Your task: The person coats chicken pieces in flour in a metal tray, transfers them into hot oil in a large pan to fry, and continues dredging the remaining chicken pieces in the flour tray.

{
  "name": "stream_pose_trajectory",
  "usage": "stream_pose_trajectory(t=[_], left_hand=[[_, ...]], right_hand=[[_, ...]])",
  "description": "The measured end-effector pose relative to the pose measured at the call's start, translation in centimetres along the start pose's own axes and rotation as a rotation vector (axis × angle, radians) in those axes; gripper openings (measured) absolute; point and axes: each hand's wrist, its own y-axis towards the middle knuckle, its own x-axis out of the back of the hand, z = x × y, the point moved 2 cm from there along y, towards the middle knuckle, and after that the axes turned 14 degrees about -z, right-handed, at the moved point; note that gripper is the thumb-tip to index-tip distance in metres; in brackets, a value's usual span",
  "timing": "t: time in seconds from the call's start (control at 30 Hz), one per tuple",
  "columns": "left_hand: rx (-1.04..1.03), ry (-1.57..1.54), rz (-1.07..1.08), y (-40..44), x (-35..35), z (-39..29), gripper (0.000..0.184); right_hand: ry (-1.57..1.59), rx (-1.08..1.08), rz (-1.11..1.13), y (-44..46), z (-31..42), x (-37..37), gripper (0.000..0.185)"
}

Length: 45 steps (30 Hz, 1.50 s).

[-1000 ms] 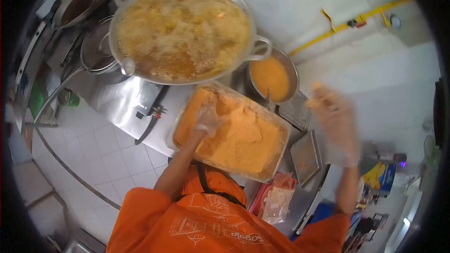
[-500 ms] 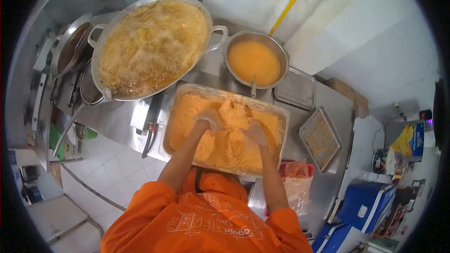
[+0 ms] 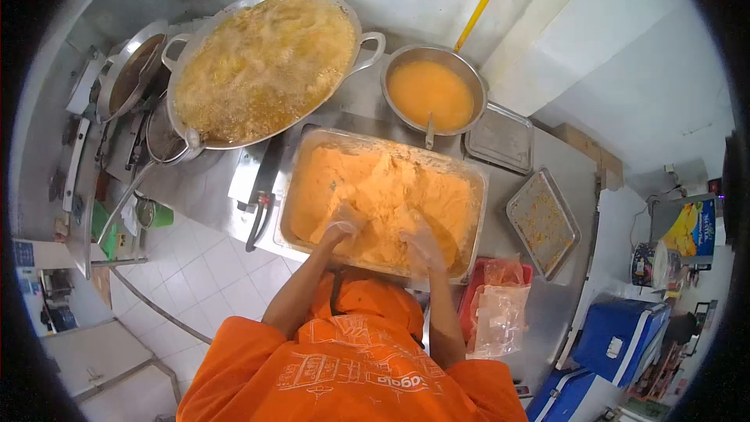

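Observation:
A large metal tray [image 3: 478, 211] holds a bed of orange, powdery coating [image 3: 328, 176], heaped up in the middle with clumps in it. My left hand [image 3: 344, 223], in a clear plastic glove, is at the near left side of the heap, fingers apart and touching the powder. Across from it, my right hand [image 3: 423, 246], gloved too, reaches into the near right side with its fingers stretched out. Some fingertips are hidden in the coating. Whether any pieces lie under the powder I cannot tell.
A wide pan of bubbling oil [image 3: 266, 70] stands at the back left. Behind the tray is a metal bowl [image 3: 433, 94] of orange liquid with a utensil handle. A lidded tray [image 3: 500, 141], a crumb-strewn tray [image 3: 543, 223] and a red basket [image 3: 474, 297] with plastic bags sit on the right.
Both hands have drawn back toward the tray's near edge. The powder heap between them has changed shape. The whole view has shifted slightly.

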Motion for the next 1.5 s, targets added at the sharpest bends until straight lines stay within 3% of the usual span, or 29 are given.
stream_pose_trajectory(t=[0.03,0.1,0.13,0.17,0.23,0.27,0.33,0.43,0.53,0.57,0.63,0.77,0.87,0.93,1.03,1.07,1.17,1.23,1.27,1.33,1.4,1.5], left_hand=[[-0.046,0.177,0.001,0.6,-1.1,1.9,0.031],[-0.271,0.495,-0.047,-0.2,-1.1,2.3,0.031],[-0.385,0.651,-0.073,-0.6,-1.2,2.3,0.031],[-0.374,0.587,-0.200,-1.0,-1.1,2.1,0.030],[-0.345,0.458,-0.452,-1.8,-0.6,2.0,0.029],[-0.272,0.243,-0.470,-1.9,-0.2,2.2,0.028],[-0.125,-0.186,-0.493,-2.1,0.6,2.6,0.026],[0.094,-0.075,-0.411,-4.0,5.0,-1.6,0.028],[-0.130,-0.095,-0.439,-2.8,2.3,3.9,0.030],[-0.120,-0.201,-0.431,-3.5,2.5,4.1,0.031],[-0.112,-0.410,-0.417,-4.6,3.7,3.4,0.033],[-0.203,-0.052,-0.523,-4.9,5.3,2.2,0.033],[-0.132,-0.233,-0.492,-4.2,5.6,1.2,0.032],[-0.139,-0.432,-0.501,-4.4,6.5,0.2,0.034],[0.105,-0.415,-0.391,-4.8,9.5,-3.4,0.040],[0.069,-0.349,-0.391,-4.6,9.7,-3.6,0.041],[-0.071,-0.185,-0.404,-4.0,9.3,-3.2,0.044],[-0.200,-0.105,-0.427,-3.3,7.6,-1.0,0.046],[-0.125,-0.098,-0.372,-3.6,8.1,-1.4,0.047],[0.021,-0.083,-0.259,-4.4,9.8,-2.8,0.048],[0.012,-0.132,-0.245,-4.0,9.5,-2.3,0.050],[-0.029,-0.108,-0.259,-3.9,9.6,-2.9,0.052]], right_hand=[[-0.365,0.169,-0.014,0.3,1.5,0.1,0.049],[-0.629,0.342,-0.092,0.2,2.1,0.0,0.046],[-0.530,0.348,-0.151,0.1,2.4,-0.1,0.045],[-0.432,0.356,-0.205,0.1,2.5,-0.1,0.044],[-0.531,0.225,-0.168,-0.9,5.9,-0.5,0.045],[-0.580,0.161,-0.149,-1.2,7.1,-0.7,0.045],[-0.654,0.249,-0.141,-1.0,6.7,-0.5,0.045],[-0.682,0.375,-0.106,-1.6,7.8,-0.8,0.045],[-0.777,0.545,-0.067,-1.6,8.5,-2.1,0.045],[-0.828,0.608,-0.057,-1.5,8.1,-2.3,0.046],[-0.839,0.589,-0.156,-0.5,5.5,-2.2,0.044],[-0.589,0.453,-0.174,1.1,3.6,-1.1,0.040],[-0.480,0.258,-0.259,-1.2,8.9,-1.0,0.037],[-0.341,0.217,-0.145,-1.1,8.2,0.5,0.043],[-0.153,0.188,-0.022,-0.2,8.2,0.7,0.043],[-0.096,0.180,0.008,-0.2,8.0,0.7,0.042],[-0.367,0.503,0.264,1.6,5.7,0.5,0.049],[-0.171,0.243,0.291,2.7,4.4,0.8,0.051],[-0.074,0.110,0.303,2.9,3.9,0.8,0.053],[-0.299,0.096,0.143,2.8,5.0,0.6,0.052],[-0.558,0.192,0.123,2.5,5.6,-0.2,0.049],[-1.000,0.478,0.241,1.2,5.2,-3.6,0.045]])
